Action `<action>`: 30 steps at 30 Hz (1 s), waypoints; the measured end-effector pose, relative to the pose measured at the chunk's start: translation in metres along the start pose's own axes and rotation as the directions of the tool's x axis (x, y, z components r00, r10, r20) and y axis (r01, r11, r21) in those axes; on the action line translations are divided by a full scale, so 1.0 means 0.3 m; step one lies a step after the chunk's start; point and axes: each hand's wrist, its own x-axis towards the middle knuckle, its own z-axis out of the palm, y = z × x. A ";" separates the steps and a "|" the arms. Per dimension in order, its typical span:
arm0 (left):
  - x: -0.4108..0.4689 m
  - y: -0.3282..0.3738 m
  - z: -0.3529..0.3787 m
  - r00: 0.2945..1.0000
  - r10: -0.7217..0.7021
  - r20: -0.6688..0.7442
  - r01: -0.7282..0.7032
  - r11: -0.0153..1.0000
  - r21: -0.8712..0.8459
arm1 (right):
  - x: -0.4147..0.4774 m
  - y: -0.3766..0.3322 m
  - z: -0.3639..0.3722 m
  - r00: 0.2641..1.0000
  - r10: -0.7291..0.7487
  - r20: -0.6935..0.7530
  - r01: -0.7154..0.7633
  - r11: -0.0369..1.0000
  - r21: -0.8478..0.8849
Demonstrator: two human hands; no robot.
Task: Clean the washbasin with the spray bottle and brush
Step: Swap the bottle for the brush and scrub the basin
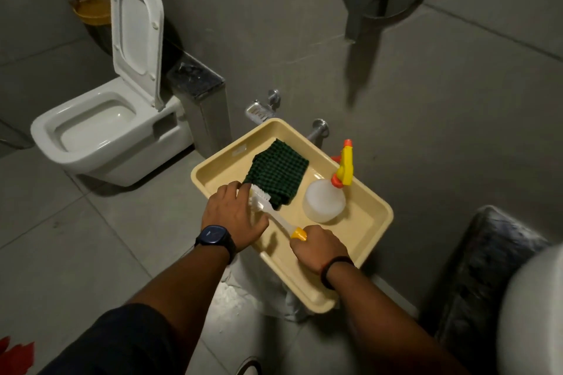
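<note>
Both hands were on the brush (275, 216): right hand (320, 248) gripped its yellow handle end, left hand (236, 215) lay spread over the bristles. Its length ran diagonally between them; the spray bottle (327, 199) stood just beyond the right hand.

Lying in the tray (370, 234): cloth (278, 173) at back left, brush (274, 216) before it, bottle (326, 201) to the right. Standing well left of the tray: toilet (100, 143). Showing at far right: basin (533, 307).
</note>
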 end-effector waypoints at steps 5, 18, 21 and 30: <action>-0.087 0.212 -0.120 0.989 0.136 -0.058 -0.139 0.989 -0.055 | -0.232 0.094 -0.205 0.988 0.155 0.023 -0.152 0.911 0.384; -0.527 1.192 -0.154 0.821 0.569 0.047 -0.555 0.814 -0.170 | -1.238 0.786 -0.697 0.795 0.562 -0.227 -0.355 0.735 0.578; -0.586 1.327 -0.089 0.818 0.568 0.089 -0.546 0.816 -0.190 | -1.347 0.898 -0.711 0.773 0.614 -0.159 -0.421 0.684 0.597; -0.525 1.371 0.067 0.861 0.488 0.142 -0.470 0.871 -0.144 | -1.163 0.978 -0.640 0.803 0.595 -0.015 -0.513 0.705 0.490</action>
